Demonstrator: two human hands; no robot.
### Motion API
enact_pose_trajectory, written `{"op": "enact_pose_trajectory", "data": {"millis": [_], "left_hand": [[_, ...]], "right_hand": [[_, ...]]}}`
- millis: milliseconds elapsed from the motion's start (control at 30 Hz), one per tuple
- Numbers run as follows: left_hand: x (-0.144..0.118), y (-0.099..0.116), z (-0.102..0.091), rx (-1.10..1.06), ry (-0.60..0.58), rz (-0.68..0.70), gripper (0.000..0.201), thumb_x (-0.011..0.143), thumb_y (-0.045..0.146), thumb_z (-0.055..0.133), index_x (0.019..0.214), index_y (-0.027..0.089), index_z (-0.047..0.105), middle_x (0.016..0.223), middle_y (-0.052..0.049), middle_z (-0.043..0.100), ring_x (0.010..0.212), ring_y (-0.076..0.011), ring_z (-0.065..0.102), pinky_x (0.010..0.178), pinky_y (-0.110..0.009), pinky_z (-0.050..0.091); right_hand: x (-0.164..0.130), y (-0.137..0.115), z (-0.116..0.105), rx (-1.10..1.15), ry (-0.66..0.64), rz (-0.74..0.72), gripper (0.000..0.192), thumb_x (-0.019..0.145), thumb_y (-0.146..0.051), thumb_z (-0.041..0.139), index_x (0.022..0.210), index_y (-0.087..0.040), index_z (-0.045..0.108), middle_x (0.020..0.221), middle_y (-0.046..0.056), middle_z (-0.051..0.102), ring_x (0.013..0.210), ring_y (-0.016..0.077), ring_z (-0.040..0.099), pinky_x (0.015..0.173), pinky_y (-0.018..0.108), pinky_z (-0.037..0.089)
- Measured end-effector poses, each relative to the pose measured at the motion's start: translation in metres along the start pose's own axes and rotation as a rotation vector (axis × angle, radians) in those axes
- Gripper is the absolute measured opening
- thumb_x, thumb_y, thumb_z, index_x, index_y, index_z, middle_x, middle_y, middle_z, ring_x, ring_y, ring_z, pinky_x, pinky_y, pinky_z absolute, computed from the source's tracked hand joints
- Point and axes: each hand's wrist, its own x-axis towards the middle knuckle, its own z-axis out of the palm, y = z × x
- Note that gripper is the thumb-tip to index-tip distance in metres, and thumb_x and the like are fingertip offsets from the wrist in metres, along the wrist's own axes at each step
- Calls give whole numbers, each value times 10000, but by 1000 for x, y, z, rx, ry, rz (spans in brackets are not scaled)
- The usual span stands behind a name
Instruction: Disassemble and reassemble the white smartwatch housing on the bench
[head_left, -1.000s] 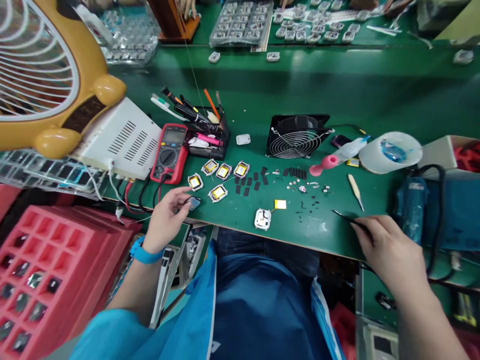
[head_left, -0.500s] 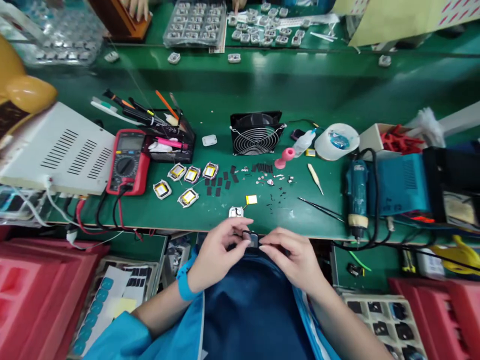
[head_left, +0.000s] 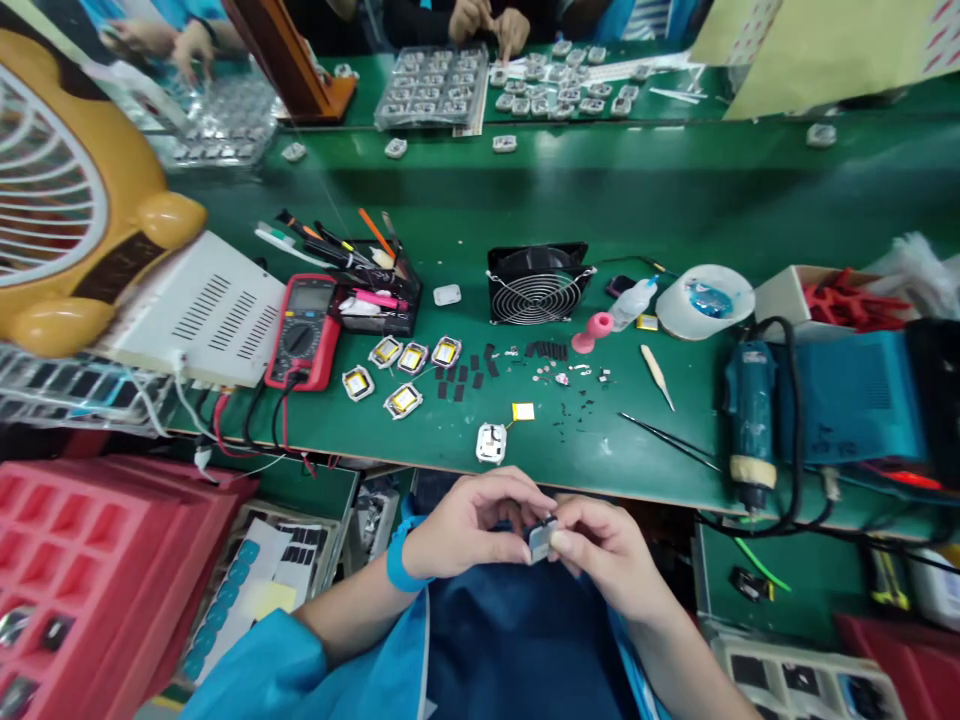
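The fingers (head_left: pixel 525 520) of both hands meet low in the middle of the frame, pinched shut around a small grey rectangular part with a pale face (head_left: pixel 541 540); it is held just off the near edge of the green worktop (head_left: pixel 675 200), above the dark blue lap, and its finer detail is too small to tell; the left hand (head_left: pixel 469 525), with a blue band at the wrist, curls over it from the left; the right hand (head_left: pixel 604 550) grips it from the right with thumb and forefinger.

Just above the hands, near the worktop's edge, lies a small white square casing (head_left: pixel 491 443) with a yellow tab (head_left: pixel 523 411) just beside it; to the right lie thin black tweezers (head_left: pixel 664 436) and a teal electric screwdriver (head_left: pixel 750 410); left of centre sit five silver-framed yellow cells (head_left: pixel 403 400) and a red multimeter (head_left: pixel 302 332); behind them stands a black cooling fan with a wire grille (head_left: pixel 536 285).

At the lower left of the frame stands a red compartment tray (head_left: pixel 90 560); at the top edge other people's hands (head_left: pixel 487 20) work over clear trays of parts.
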Motion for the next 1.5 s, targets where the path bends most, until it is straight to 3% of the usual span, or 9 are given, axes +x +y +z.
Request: {"op": "enact_pose_trajectory", "data": {"millis": [200,333,500,633,733,867,1033,1233,1500], "left_hand": [[-1,2,-3,137,-46,86,474,714,598,893,1015,240,809,982,-77,607,852,-192,607,796,-338,531],[-5,10,-19,187,67,147,406,796,494,868,1076,217,772,1082,-117,679,993,-255,669,892,-384,560],[-16,22,-71,988,429,239,275,937,362,723,1187,249,742,1121,-88,680,1043,-245,652,975,-402,543],[-22,20,-93,1303,422,278,299,989,359,645,1256,237,701,1156,-95,683,1090,-268,639,1000,-441,536],[-21,17,-85,1355,393,300,416,966,397,688,1348,240,633,1251,-109,667,1178,-292,610,1054,-470,508],[-5,14,-64,1392,178,337,540,942,319,727,1441,237,537,1396,-109,623,1335,-307,519,1141,-495,439],[17,18,-55,1435,28,323,466,933,151,662,1388,183,566,1251,-114,670,1203,-288,579,1048,-475,478],[21,33,-72,1488,61,372,453,938,141,645,1379,210,567,1234,-109,646,1135,-281,585,984,-452,501],[8,43,-99,1498,250,409,406,939,225,709,1321,186,576,1329,-137,620,1242,-292,585,1075,-466,499]], "right_hand": [[2,11,9,195,-19,97,363,812,-508,810,716,-173,711,597,10,651,404,69,424,396,205,340],[7,7,-1,-28,120,-31,269,881,-464,759,832,-201,777,690,28,709,469,94,513,444,219,413],[10,-1,-25,-562,253,-278,96,950,-241,681,883,-224,748,775,14,732,661,144,674,601,236,523],[21,-4,-18,-836,180,-467,86,982,-168,625,976,-207,701,830,33,723,736,172,678,677,281,557],[41,-8,-8,-1054,83,-596,120,993,-167,600,1083,-182,678,957,83,731,852,223,647,770,351,567],[73,-14,-9,-1380,-34,-644,207,961,-117,575,1146,-129,666,1118,150,712,928,278,594,819,409,527],[104,-21,-16,-1661,-143,-617,139,869,-77,597,952,-148,683,917,118,672,867,289,557,801,401,443],[130,-30,-1,-1678,-231,-480,177,801,-88,608,957,-157,655,894,112,636,883,280,558,790,370,392],[148,-43,22,-1578,-138,-478,205,885,-154,591,1081,-132,648,1030,152,652,982,326,592,784,384,443]]}}
